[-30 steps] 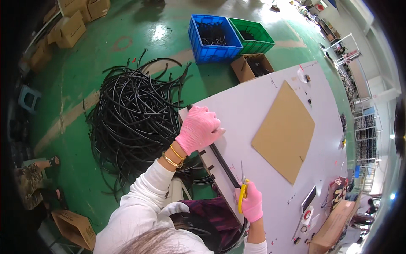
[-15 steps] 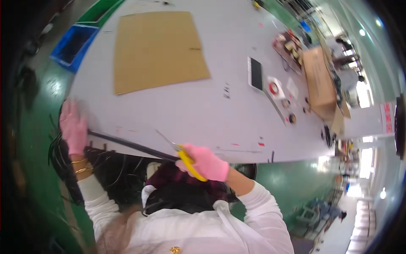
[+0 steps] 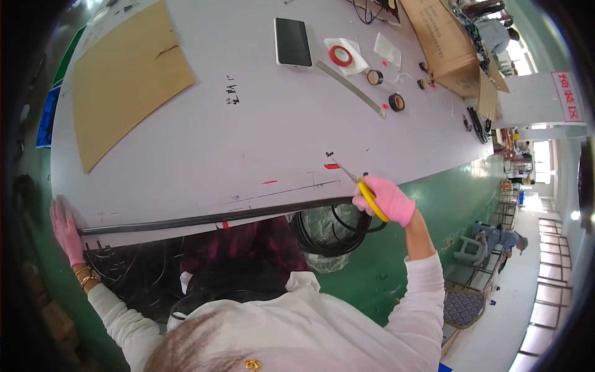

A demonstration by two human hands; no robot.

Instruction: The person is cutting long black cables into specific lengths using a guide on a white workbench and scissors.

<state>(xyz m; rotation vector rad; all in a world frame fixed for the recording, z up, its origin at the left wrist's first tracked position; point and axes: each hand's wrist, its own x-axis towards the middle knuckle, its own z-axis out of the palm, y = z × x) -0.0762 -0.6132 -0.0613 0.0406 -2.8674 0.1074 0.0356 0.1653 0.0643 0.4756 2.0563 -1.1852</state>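
Note:
A long black tube or cable lies along the near edge of the white table. At its left end is my left hand in a pink glove, fingers stretched and flat against the table's left edge. My right hand, gloved in pink too, is closed around yellow-handled scissors at the right end of the tube. Their slim metal blades point up and left over the table, near a red mark. The fingertips of that hand are at the tube; whether they pinch it is hard to make out.
Brown cardboard lies at the far left. A white phone-like device, a metal ruler, red tape and black tape rolls are farther back. Coiled black cable hangs below the near edge. A person sits at right.
My right hand has moved right along the table edge with the scissors, and more of the black tube now shows between my hands. The view has shifted to the right.

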